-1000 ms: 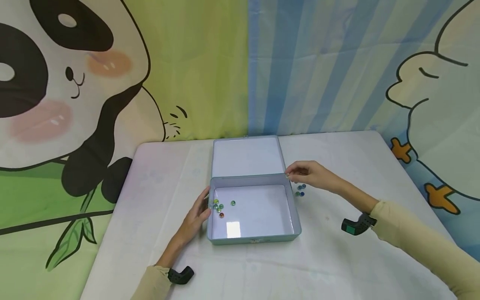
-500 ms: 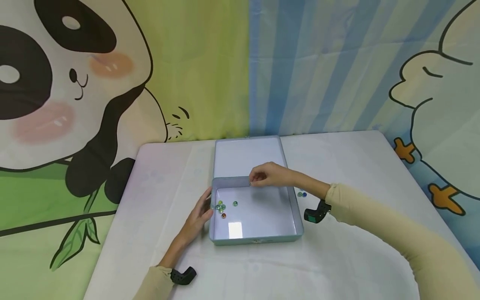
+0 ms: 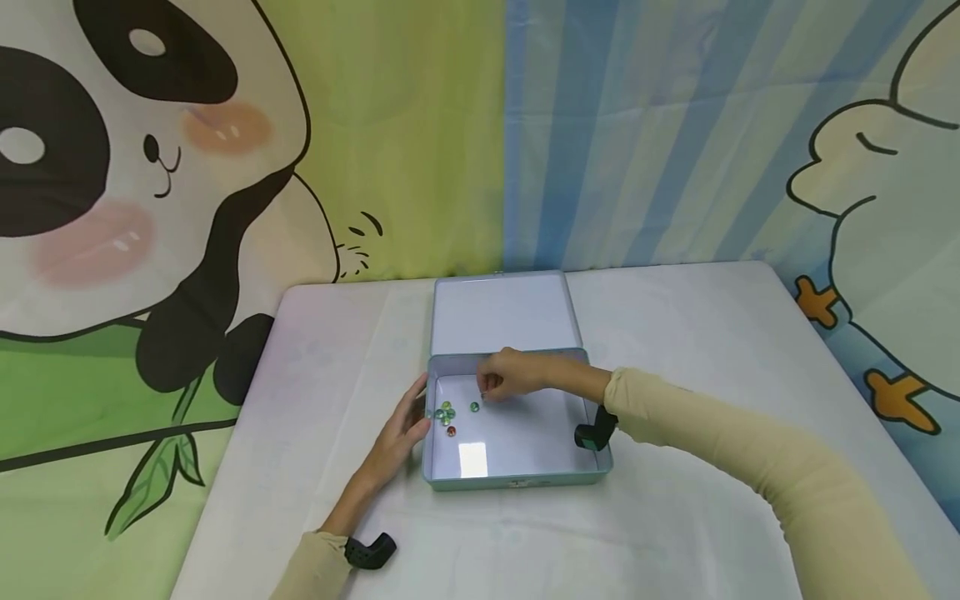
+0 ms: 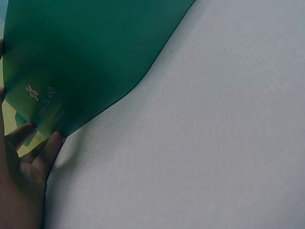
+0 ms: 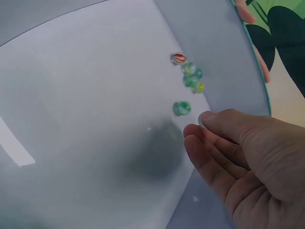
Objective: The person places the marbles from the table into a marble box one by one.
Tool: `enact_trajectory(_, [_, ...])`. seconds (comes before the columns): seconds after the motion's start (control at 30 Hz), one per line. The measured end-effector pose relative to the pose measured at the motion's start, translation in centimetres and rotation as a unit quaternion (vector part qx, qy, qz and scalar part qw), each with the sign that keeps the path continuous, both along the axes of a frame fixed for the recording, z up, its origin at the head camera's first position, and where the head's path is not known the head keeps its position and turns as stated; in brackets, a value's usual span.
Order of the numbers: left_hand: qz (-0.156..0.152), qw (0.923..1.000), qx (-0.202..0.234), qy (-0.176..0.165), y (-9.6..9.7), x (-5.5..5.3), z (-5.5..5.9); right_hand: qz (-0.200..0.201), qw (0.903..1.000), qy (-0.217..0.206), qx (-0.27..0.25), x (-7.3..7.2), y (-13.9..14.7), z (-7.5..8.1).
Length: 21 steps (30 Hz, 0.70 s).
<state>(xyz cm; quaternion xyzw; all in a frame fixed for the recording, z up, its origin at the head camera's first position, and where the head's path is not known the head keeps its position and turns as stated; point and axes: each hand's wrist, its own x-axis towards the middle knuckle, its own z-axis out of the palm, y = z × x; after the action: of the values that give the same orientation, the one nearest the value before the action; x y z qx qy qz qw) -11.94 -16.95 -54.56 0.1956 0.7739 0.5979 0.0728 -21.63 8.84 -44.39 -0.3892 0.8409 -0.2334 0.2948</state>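
Note:
A shallow rectangular tin box (image 3: 517,481) sits on the table with its lid (image 3: 506,315) laid back behind it. My right hand (image 3: 513,375) is inside the box, toward its back. In the right wrist view, thumb and index finger pinch a small glassy marble (image 5: 201,119), mostly hidden by the fingertips. A green marble (image 5: 181,108) lies alone just beside the fingertips. Several green and yellow marbles (image 5: 190,80) cluster along the left wall, with a red-and-white marble (image 5: 178,58) by them. My left hand (image 3: 393,432) rests against the box's left outer wall, fingers extended.
A white cloth covers the table (image 3: 352,333). Behind it hangs a printed backdrop (image 3: 405,150) with a panda and a bird. The right sleeve (image 3: 697,417) crosses the box's right wall and hides the table beyond it. Both wrists wear black devices (image 3: 371,552).
My right hand has moved from beside the box's right rim leftward over the wall and down near the lone green marble. The left hand stays at the left wall.

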Motion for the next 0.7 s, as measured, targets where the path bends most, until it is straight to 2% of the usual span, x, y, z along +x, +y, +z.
enact_trajectory(0.3, [0.008,0.9999,-0.004,-0.005,0.0,0.0,0.2,-0.006,0.9994,0.010,0.032,-0.1,-0.1,-2.1])
enact_trajectory(0.7, [0.010,0.9999,-0.010,-0.010,0.0,0.1,0.0,0.001,0.9990,0.034,0.031,-0.1,0.2,-2.3])
